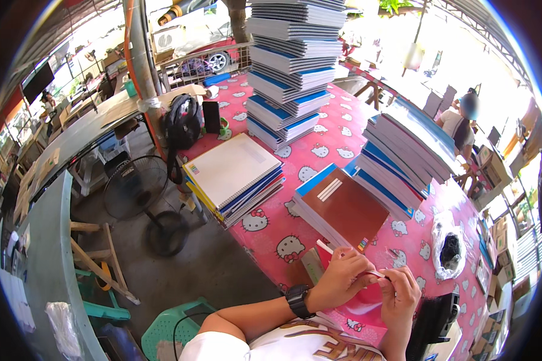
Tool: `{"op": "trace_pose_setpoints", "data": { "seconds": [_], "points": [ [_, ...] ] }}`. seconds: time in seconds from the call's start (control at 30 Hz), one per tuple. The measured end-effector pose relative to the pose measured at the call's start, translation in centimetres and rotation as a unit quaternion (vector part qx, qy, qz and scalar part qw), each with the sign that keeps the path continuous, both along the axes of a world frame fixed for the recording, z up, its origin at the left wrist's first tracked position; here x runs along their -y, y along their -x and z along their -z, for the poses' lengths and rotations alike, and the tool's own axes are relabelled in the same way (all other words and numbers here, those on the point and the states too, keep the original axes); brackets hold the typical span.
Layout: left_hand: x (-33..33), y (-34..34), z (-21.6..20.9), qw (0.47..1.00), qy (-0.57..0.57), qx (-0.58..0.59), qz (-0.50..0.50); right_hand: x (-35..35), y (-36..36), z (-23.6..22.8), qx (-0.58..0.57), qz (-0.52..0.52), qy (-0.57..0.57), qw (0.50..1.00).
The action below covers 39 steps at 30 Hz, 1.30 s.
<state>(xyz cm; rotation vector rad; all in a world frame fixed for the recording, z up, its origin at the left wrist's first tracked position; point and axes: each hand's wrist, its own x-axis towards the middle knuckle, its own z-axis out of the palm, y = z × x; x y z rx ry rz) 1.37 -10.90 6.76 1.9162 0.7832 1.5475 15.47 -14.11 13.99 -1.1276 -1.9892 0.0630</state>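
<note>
Desk point(319, 153) runs diagonally, covered in a pink cloth with a white cat print. Tall leaning stack of spiral notebooks point(292, 66) at the far end, blue and white covers, layers offset. Second stack of blue notebooks point(403, 159) on the right, fanned and tilted. White-covered notebook pile point(235, 174) at the desk's left edge, well apart from the others. Brown-covered notebook stack point(343, 210) sits between the fanned stack and the hands, nearest to them. Floor fan point(138, 189) stands left of the desk, black backpack point(182, 122) against the post behind it. Clear plastic bag with dark contents point(448, 246) lies on the cloth to the right of the hands.

Left hand point(337, 278), black wristwatch point(298, 301) on the wrist, fingers curled and pinched on one end of a thin reddish strip point(376, 275). Right hand point(400, 295) pinches the other end; both grips closed tight on it. Strip is held just above the desk's near edge, in front of the brown-covered stack. Can't tell what the strip is, too small.
</note>
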Motion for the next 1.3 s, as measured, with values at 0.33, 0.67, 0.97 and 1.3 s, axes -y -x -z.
{"op": "trace_pose_setpoints", "data": {
  "seconds": [0.33,0.67,0.97,1.3],
  "points": [
    [-6.8,13.6,-1.5,0.915,0.084,0.134,-0.372,-0.1,-9.8,-0.2,-0.188,0.207,-0.105,0.954],
    [-14.6,29.4,5.4,0.591,0.286,-0.313,-0.686,0.4,-11.2,8.8,-0.142,0.174,0.135,0.965],
    [-15.7,22.6,8.6,0.674,0.274,-0.528,-0.437,0.4,-10.0,10.0,-0.077,0.112,0.18,0.974],
    [-16.4,24.5,11.6,0.836,0.032,-0.363,-0.41,0.9,-8.4,11.0,-0.105,0.069,0.219,0.968]
  ]
}}
